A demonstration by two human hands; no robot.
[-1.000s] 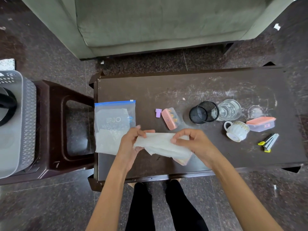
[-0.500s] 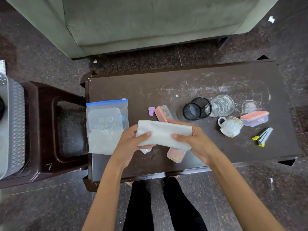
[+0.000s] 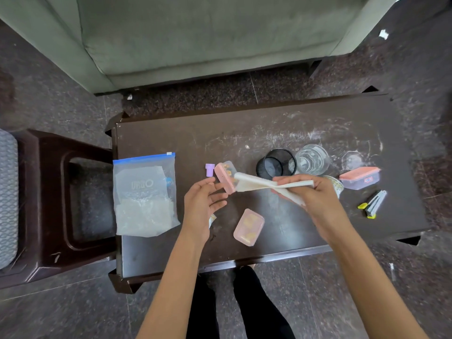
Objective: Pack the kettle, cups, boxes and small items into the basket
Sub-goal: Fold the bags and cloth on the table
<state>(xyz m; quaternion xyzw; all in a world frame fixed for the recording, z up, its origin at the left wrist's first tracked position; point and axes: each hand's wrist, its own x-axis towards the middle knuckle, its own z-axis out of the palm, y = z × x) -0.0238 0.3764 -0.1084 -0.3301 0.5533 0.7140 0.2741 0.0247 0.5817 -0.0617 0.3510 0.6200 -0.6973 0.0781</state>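
While the right hand (image 3: 315, 194) held the folded white cloth (image 3: 259, 184) above the bench (image 3: 244, 133), its fingers (image 3: 288, 180) pinched the cloth's right end, the free end reaching left over the upright pink box (image 3: 223, 178); the left hand (image 3: 203, 204) hovered just beside it, fingers (image 3: 217, 195) spread and loose, gripping nothing; the flat pink box (image 3: 249, 227) lay between the two wrists; the zip bag (image 3: 145, 194) rested at the bench's left edge; the basket (image 3: 7, 192) sat far left.
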